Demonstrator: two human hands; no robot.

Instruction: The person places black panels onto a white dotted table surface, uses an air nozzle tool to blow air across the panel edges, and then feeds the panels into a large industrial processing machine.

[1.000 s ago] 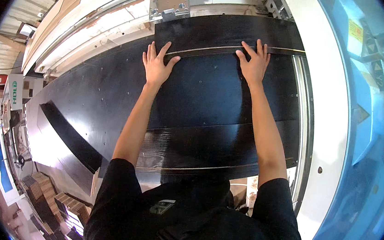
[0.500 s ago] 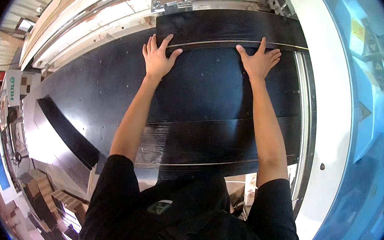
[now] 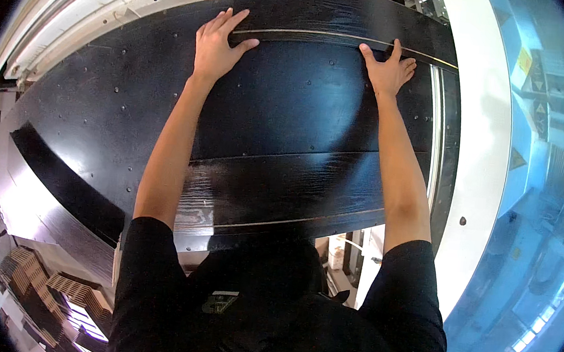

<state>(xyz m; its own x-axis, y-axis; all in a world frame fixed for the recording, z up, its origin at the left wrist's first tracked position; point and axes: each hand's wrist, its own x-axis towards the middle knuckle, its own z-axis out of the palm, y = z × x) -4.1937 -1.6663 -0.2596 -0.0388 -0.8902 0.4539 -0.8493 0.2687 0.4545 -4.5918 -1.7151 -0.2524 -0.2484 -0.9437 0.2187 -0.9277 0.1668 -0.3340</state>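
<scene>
A long black panel (image 3: 325,7) with a pale near edge lies across the far side of the black work surface (image 3: 283,95). My left hand (image 3: 220,44) is at the panel's left end, fingers stretched forward and thumb out to the right; its index fingertip overlaps the panel. My right hand (image 3: 387,72) is at the near edge further right, index finger pointing forward, thumb spread, the other fingers slightly bent. Neither hand is wrapped around anything. Closer to my body, a second black panel (image 3: 281,186) with wood grain lies between my forearms.
A white machine beam (image 3: 477,161) runs down the right, with blue translucent covers (image 3: 531,268) beyond it. A pale rail (image 3: 436,123) borders the surface. At left are a dark strip (image 3: 67,182) and, lower, stacks of slatted brown pieces (image 3: 34,281).
The whole view has shifted, and the metal block at the far edge has mostly left the picture. My left hand sits further left; my right hand's fingers are less spread.
</scene>
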